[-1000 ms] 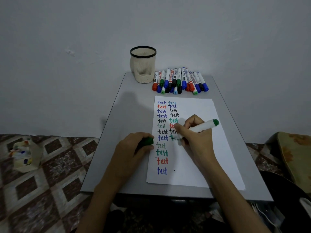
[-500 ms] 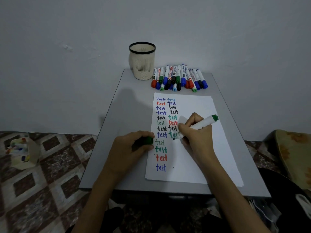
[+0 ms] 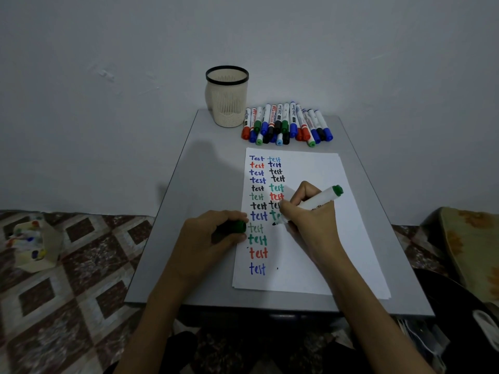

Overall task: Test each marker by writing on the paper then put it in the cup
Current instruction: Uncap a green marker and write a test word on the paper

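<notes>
My right hand point(image 3: 310, 220) grips a white marker with a green end point(image 3: 321, 199), its tip down on the white paper point(image 3: 324, 252) beside a half-hidden green word. My left hand point(image 3: 210, 236) holds the green cap point(image 3: 237, 227) at the paper's left edge. The paper carries two columns of the word "test" in blue, red, black and green. A cream ribbed cup point(image 3: 226, 99) with a black rim stands at the back of the table. Several capped markers point(image 3: 286, 124) lie in a row to its right.
The grey table point(image 3: 205, 163) is small, with a wall right behind it. Patterned floor lies to the left, where a paint-stained cloth point(image 3: 32, 242) sits. A yellow patterned cushion point(image 3: 469, 252) is at the right.
The marker tip has shifted slightly lower and left on the paper. My left hand with the cap has stayed put. The camera view has shifted slightly.
</notes>
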`<state>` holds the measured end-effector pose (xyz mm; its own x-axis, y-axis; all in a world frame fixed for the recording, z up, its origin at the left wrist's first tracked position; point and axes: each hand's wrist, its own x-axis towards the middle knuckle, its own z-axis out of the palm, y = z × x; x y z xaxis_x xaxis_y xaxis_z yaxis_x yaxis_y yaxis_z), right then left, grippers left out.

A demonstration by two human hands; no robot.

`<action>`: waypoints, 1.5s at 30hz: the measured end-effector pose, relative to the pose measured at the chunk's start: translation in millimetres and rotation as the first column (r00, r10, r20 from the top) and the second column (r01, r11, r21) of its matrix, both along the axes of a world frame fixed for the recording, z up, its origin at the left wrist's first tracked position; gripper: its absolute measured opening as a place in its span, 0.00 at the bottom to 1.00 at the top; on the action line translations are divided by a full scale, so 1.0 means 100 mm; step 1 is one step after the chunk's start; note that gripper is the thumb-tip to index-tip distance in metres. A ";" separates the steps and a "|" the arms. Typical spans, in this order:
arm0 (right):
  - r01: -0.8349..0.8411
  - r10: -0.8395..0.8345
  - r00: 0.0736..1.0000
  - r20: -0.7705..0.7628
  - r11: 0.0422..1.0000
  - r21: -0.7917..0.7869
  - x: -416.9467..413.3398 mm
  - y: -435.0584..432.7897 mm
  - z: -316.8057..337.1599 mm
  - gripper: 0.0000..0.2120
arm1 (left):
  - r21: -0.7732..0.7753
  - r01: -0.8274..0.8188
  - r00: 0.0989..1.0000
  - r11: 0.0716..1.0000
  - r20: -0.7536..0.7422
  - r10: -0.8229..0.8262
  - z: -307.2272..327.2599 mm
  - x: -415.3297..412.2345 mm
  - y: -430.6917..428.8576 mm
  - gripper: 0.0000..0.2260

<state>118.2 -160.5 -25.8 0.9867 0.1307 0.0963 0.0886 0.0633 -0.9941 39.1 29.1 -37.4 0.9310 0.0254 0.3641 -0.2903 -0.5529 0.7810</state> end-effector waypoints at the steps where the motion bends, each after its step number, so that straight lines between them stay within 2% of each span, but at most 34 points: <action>1: 0.000 0.000 1.000 0.003 1.000 -0.005 0.00 0.00 0.01 0.14 | 0.002 -0.001 1.000 1.000 0.001 0.001 0.00 0.00 0.00 0.13; 10: 0.033 -0.027 0.998 0.053 0.994 -0.107 -0.06 0.04 0.05 0.16 | 0.008 -0.001 1.000 1.000 -0.004 0.001 -0.01 0.01 0.01 0.13; 17: 0.031 -0.030 0.999 0.028 0.999 -0.022 -0.06 0.02 0.09 0.16 | -0.003 0.000 1.000 1.000 -0.004 0.000 -0.02 0.01 0.02 0.13; 21: 0.031 -0.026 0.998 0.060 0.996 -0.080 -0.06 0.03 0.06 0.16 | -0.002 0.003 1.000 1.000 -0.008 -0.003 -0.02 0.01 0.01 0.13; 25: -0.040 0.043 0.998 0.049 0.997 -0.073 -0.06 0.00 0.06 0.16 | 0.003 -0.001 1.000 1.000 0.000 0.001 -0.01 0.01 0.01 0.13; 29: 0.028 -0.027 0.998 0.049 0.999 -0.017 -0.08 0.00 0.09 0.14 | 0.010 -0.001 1.000 1.000 0.009 0.001 -0.02 0.01 0.02 0.13; 41: -0.019 0.026 0.998 0.066 0.995 -0.099 -0.11 0.00 0.12 0.15 | -0.017 -0.001 1.000 1.000 -0.003 0.001 -0.01 0.00 0.00 0.12; 45: 0.037 -0.031 0.997 0.070 0.995 -0.087 -0.12 -0.01 0.12 0.12 | -0.002 -0.001 1.000 1.000 0.001 0.001 0.00 0.00 0.00 0.12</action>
